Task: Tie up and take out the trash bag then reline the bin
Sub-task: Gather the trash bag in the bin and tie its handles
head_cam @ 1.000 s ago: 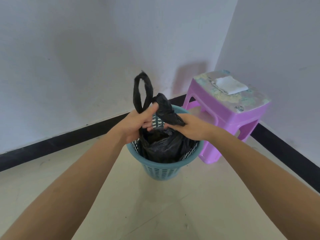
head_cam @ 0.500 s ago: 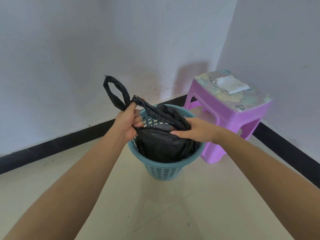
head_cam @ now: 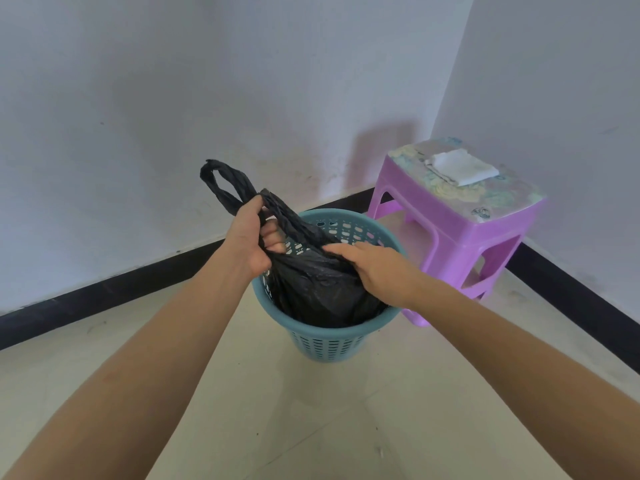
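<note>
A black trash bag (head_cam: 311, 289) sits inside a teal perforated bin (head_cam: 329, 341) on the floor. My left hand (head_cam: 251, 237) grips one twisted handle of the bag at the bin's left rim, and the handle's loop sticks up and to the left. The other handle runs from my left hand down to my right hand (head_cam: 377, 271). That hand lies on top of the bag at the bin's right side with its fingers round the handle's lower end.
A purple plastic stool (head_cam: 460, 233) stands to the right of the bin in the room's corner, with a folded white cloth or bag (head_cam: 460, 168) on its seat. White walls with a black skirting board close off the back and right. Pale tiled floor lies in front.
My left hand has pulled its handle from upright over the bin out to the left. My right hand has dropped lower onto the bag, stretching the other handle taut between the hands.
</note>
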A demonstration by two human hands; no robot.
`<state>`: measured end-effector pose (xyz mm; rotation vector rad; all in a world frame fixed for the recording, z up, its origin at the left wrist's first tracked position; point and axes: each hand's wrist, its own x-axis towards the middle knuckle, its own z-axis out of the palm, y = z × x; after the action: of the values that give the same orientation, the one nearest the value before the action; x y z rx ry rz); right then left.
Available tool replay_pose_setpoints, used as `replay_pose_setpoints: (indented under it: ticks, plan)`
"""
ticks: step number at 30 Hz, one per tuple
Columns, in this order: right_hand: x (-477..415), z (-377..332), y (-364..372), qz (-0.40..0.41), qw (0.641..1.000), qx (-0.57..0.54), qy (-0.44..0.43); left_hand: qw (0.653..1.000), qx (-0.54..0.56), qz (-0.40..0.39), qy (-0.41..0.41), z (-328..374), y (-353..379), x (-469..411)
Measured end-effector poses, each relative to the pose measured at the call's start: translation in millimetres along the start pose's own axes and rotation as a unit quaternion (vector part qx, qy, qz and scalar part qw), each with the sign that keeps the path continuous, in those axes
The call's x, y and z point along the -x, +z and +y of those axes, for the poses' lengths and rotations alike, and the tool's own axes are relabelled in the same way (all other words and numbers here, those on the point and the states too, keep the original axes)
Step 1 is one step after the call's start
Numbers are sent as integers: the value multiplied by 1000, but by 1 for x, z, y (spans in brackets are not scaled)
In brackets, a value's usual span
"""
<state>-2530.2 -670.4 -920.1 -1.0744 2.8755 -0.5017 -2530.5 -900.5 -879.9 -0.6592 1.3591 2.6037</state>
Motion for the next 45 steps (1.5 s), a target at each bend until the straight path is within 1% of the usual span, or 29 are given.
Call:
replay_pose_setpoints:
  ticks: [2, 4, 5, 7, 9, 10, 12, 14, 18, 21, 22, 23, 25, 26, 28, 30, 32, 34, 36, 38, 41, 43, 44, 45]
  plan:
    - [-3, 0, 3, -49, 998, -27, 25, 1000, -6, 13, 9, 1, -5, -2]
    - [-5, -6, 3, -97, 990, -80, 60, 999, -32, -6, 18, -1, -6, -3]
    - [-6, -9, 4, -107, 985, -105, 82, 998, -47, -27, 19, -1, -6, -3]
    - [-6, -11, 6, -85, 983, -121, 108, 994, -64, -83, 19, -3, -6, 0]
    - [-7, -8, 12, -22, 982, -144, 124, 989, -53, -137, 18, -2, -7, 5]
    - [-9, -5, 14, 17, 973, -184, 138, 987, -40, -153, 15, -1, -10, 5]
    - [-12, -7, 10, 77, 934, -300, 176, 990, -28, -138, 8, -2, -16, 1]
    - [-17, -8, 6, 89, 894, -383, 214, 995, -45, -91, -2, -6, -19, -2]
    - [-25, -8, 0, 42, 876, -401, 265, 996, -76, -48, -1, -18, -21, -5]
    - [-27, -10, -10, 65, 861, -424, 272, 992, -108, -58, -16, -20, -25, -6]
    - [-27, -10, -14, 77, 862, -429, 260, 989, -128, -68, -16, -21, -27, -7]
    - [-26, -11, -18, 88, 872, -419, 238, 986, -142, -86, -18, -21, -27, -8]
    - [-24, -14, -24, 85, 912, -360, 177, 974, -172, -145, -34, -21, -28, -7]
    - [-23, -15, -25, 78, 928, -334, 145, 963, -187, -187, -42, -21, -27, -5]
    - [-23, -16, -25, 35, 943, -312, 111, 932, -237, -271, -47, -23, -24, 1]
    - [-23, -14, -25, -37, 960, -260, 93, 910, -280, -304, -28, -26, -22, 6]
    - [-22, -12, -25, -117, 972, -188, 82, 906, -293, -304, -11, -28, -17, 9]
    - [-18, -14, -24, -159, 972, -156, 72, 913, -300, -277, -11, -27, -13, 9]
    - [-16, -16, -24, -161, 970, -168, 65, 922, -294, -250, -14, -26, -11, 6]
    - [-14, -13, -21, -156, 967, -189, 74, 934, -260, -242, -24, -24, -11, 5]
    - [-9, -9, -13, -171, 967, -166, 92, 951, -186, -237, -68, -24, -6, 5]
    - [-6, -5, -8, -184, 966, -152, 104, 953, -180, -225, -90, -26, -2, 5]
    - [-6, -2, -9, -198, 959, -170, 115, 952, -190, -221, -90, -27, 0, 6]
    - [-6, 0, -11, -217, 942, -221, 132, 951, -201, -220, -86, -27, 0, 7]
